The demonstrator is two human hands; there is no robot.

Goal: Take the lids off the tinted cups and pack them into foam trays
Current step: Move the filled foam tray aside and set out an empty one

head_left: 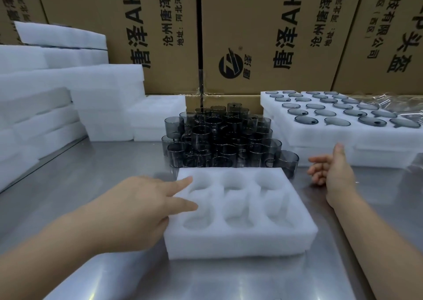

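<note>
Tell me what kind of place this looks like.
Probably a factory packing station or warehouse: printed cardboard cartons stacked behind a steel table, piles of white foam trays, and a heap of tinted cups waiting to be packed.

Smoky grey tinted cups [219, 137] stand heaped just behind an empty white six-pocket foam tray [240, 242]; grey lids [337, 121] lie slotted to the right.

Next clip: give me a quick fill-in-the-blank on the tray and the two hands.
1. The nearest foam tray has ___ pockets, all empty.
2. The left hand touches that tray's ___ edge.
3. The right hand holds ___.
Missing: six; left; nothing.
</note>
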